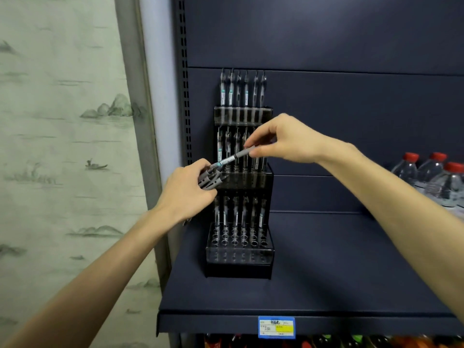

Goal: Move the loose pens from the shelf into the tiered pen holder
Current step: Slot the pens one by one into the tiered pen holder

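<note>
Grey pens (209, 180) are sitting bunched in the left hand (187, 190) while the right hand's (285, 140) fingers are pinching one pen (232, 158) out, likely needing a free hole in the holder (268, 254) next.

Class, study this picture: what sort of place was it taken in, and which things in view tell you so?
Most likely a small shop. A price label is fixed to the front edge of the dark metal shelf, capped water bottles stand in a row, and a tiered pen holder displays many identical pens.
</note>
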Available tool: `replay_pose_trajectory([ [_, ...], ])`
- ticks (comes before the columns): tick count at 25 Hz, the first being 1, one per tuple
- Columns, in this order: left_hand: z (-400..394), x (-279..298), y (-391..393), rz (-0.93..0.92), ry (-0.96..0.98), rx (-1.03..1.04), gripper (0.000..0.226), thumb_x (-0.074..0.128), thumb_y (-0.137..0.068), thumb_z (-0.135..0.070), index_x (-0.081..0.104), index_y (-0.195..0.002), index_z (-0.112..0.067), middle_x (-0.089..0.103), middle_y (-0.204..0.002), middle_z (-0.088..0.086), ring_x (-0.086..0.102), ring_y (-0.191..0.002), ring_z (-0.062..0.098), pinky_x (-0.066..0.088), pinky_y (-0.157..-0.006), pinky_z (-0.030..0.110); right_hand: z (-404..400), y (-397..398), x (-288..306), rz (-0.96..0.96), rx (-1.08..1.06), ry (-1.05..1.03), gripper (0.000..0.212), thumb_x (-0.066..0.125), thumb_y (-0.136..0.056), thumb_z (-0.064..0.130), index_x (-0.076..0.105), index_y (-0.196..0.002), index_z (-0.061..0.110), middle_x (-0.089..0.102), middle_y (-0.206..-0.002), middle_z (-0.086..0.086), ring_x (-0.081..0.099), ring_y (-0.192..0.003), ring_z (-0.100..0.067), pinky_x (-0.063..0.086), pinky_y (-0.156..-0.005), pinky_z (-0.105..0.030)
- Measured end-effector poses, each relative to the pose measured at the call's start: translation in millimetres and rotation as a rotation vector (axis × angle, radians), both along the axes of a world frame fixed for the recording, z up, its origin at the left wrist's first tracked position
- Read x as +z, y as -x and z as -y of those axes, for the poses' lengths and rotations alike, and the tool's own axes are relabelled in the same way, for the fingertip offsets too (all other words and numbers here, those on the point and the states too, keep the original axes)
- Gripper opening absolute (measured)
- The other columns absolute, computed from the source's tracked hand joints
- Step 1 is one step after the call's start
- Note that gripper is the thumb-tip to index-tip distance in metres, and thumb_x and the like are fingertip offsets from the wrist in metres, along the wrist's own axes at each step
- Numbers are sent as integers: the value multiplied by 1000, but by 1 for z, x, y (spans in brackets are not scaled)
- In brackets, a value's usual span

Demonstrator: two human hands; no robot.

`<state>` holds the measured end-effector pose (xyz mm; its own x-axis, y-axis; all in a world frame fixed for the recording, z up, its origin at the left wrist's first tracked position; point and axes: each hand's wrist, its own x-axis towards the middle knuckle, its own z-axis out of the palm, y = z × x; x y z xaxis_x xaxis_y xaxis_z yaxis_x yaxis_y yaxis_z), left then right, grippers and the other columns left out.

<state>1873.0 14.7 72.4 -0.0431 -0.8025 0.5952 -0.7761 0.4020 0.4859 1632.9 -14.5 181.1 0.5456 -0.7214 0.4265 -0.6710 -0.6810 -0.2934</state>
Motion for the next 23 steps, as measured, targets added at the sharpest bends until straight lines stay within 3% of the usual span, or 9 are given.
replay_pose_trajectory([
  [4, 1, 6, -1, 197, 39, 11, 33, 69, -75, -17, 54, -98, -34, 55, -66, -12, 51, -64, 17, 34, -54, 28, -8, -10, -6, -389, -110, 310, 23, 68, -95, 43, 77, -114, 33, 71, -102, 11, 62, -101, -16, 54, -82, -40],
  [7, 2, 8, 2, 269, 57, 43, 37, 68, -75, -18, 58, -108, -31, 55, -70, -10, 52, -71, 25, 35, -62, 32, -11, -16, -13, -438, -34, 448, 27, 60, -100, 44, 73, -120, 32, 71, -107, 13, 57, -106, -18, 45, -90, -39],
  [10, 3, 7, -1, 174, 16, 86, 44, 70, -78, -19, 58, -118, -32, 60, -83, -12, 51, -76, 21, 38, -68, 31, -11, -13, -16, -443, -7, 539, 23, 61, -100, 36, 75, -116, 28, 74, -102, 10, 58, -104, -21, 42, -91, -40],
  [13, 9, 0, -10, -185, -16, 60, 28, 69, -79, -20, 62, -104, -29, 68, -86, -10, 62, -79, 20, 48, -72, 33, -8, -4, -11, -156, -128, 548, 19, 66, -97, 33, 76, -112, 27, 75, -96, 5, 65, -99, -20, 49, -85, -40],
  [16, 20, 2, -11, -733, -82, -89, 11, 63, -84, -9, 66, -88, -19, 60, -65, -2, 53, -57, 17, 45, -58, 29, -11, -6, -14, 431, -143, 239, 15, 65, -98, 29, 73, -105, 19, 78, -89, 11, 68, -70, -5, 53, -67, -26],
  [18, 25, 7, -7, -1021, -133, -187, 17, 60, -93, -2, 61, -83, -16, 52, -57, -4, 45, -51, 13, 41, -52, 28, -13, -12, -22, 642, -142, 71, 13, 69, -97, 26, 72, -99, 13, 78, -83, 7, 69, -66, -12, 55, -64, -27],
  [20, 27, 10, -6, -1139, -167, -230, 20, 60, -97, -5, 55, -81, -16, 50, -57, -3, 45, -51, 12, 41, -52, 27, -14, -16, -29, 738, -155, -26, 11, 74, -93, 24, 75, -95, 12, 75, -79, 2, 72, -68, -13, 58, -64, -29],
  [23, 31, 6, -6, -1131, -168, -239, 17, 62, -100, -6, 56, -86, -15, 54, -63, -2, 50, -55, 13, 46, -53, 25, -13, -19, -26, 753, -190, -34, 15, 78, -88, 20, 73, -103, 17, 76, -79, 4, 73, -71, -9, 58, -66, -30],
])
